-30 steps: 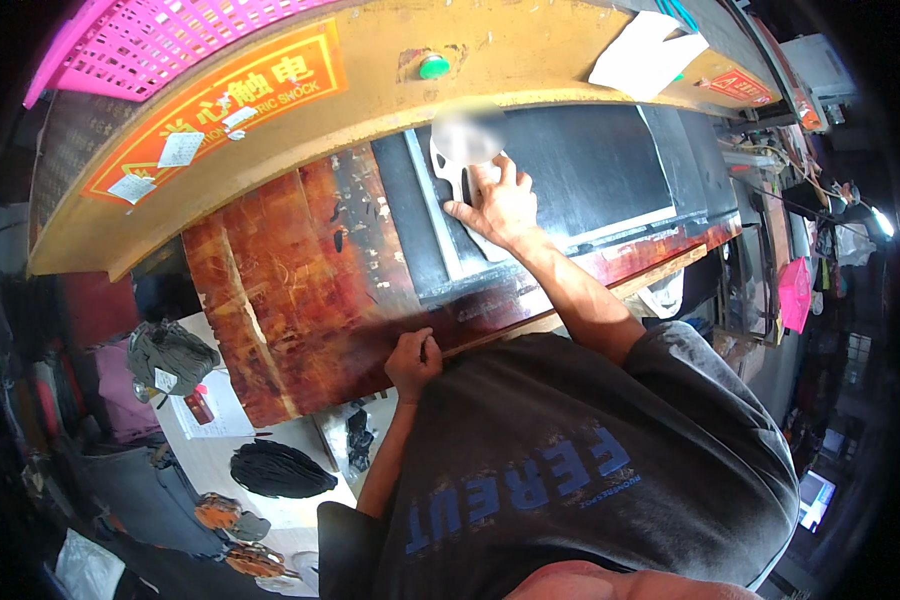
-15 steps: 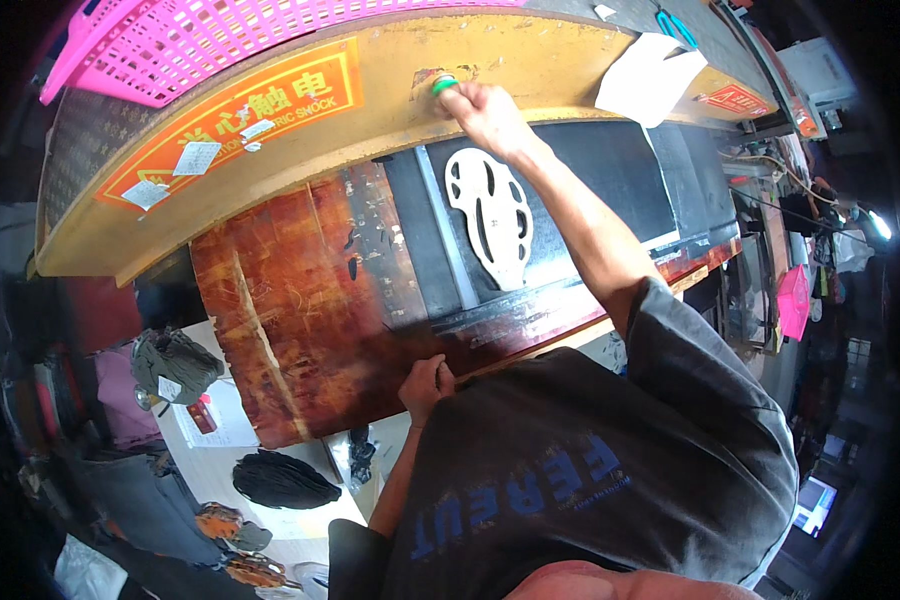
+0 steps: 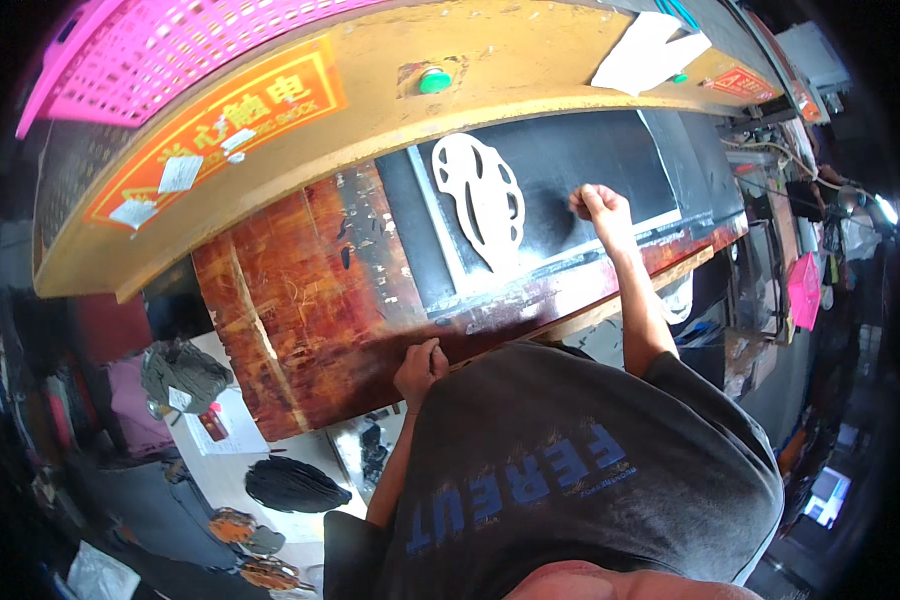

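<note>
My right hand [image 3: 602,208] hovers above a black sheet [image 3: 580,150], its fingers curled in and nothing visible in them. To its left, a cream-white rounded plate [image 3: 482,200] with several slot-shaped cutouts lies flat on the sheet. My left hand [image 3: 422,367] is closed in a loose fist at the near edge of a worn red-brown board [image 3: 300,290], close to my body. A green push button [image 3: 434,81] sits on the yellow machine beam [image 3: 370,110] across the far side, with no hand on it.
A pink plastic basket [image 3: 190,55] stands on top of the beam at the far left. White paper [image 3: 650,55] hangs over the beam's right part. At the lower left, dark bundled material [image 3: 295,485] and a grey-green bundle [image 3: 185,375] lie on a pale table [image 3: 225,470].
My right hand has left the green button and come back toward me, over the black sheet right of the cream plate. My left hand remains at the board's near edge.
</note>
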The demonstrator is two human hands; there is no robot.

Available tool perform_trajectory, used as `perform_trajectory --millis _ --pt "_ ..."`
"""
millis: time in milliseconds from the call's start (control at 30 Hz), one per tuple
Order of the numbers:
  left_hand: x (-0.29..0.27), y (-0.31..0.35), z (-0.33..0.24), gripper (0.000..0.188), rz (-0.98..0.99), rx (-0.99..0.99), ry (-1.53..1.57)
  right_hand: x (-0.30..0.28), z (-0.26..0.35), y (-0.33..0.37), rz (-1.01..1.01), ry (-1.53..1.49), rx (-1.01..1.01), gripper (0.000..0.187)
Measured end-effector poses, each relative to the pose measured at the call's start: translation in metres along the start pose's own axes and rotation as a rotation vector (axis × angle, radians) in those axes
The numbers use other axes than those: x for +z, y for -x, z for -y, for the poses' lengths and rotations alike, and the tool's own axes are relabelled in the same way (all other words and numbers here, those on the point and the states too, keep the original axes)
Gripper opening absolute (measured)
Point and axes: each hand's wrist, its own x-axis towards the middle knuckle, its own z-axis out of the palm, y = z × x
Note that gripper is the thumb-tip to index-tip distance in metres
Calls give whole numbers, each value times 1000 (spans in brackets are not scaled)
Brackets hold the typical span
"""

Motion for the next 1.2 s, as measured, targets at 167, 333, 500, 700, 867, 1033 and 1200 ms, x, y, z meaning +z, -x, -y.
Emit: perform_trajectory --millis 167,333,500,700,867,1033,1200 --pt "15 -60 30 17 -50 138 -49 -14 -41 13 -96 -116 -26 32" --pt "15 -133 26 18 -24 96 -89 42 -23 -12 57 -244 -66 28" --pt "41 -194 0 15 32 295 -271 122 82 -37 405 -184 -120 32" --pt "69 -263 5 30 -67 290 -566 215 154 -74 522 -32 -398 31" --pt "71 -302 14 29 -114 268 -626 134 44 -91 159 595 -661 22" --pt "71 -307 16 24 -104 278 -654 109 -22 -108 62 821 -808 24" --pt "71 -304 16 24 -121 274 -648 119 -24 -107 21 792 -758 26"
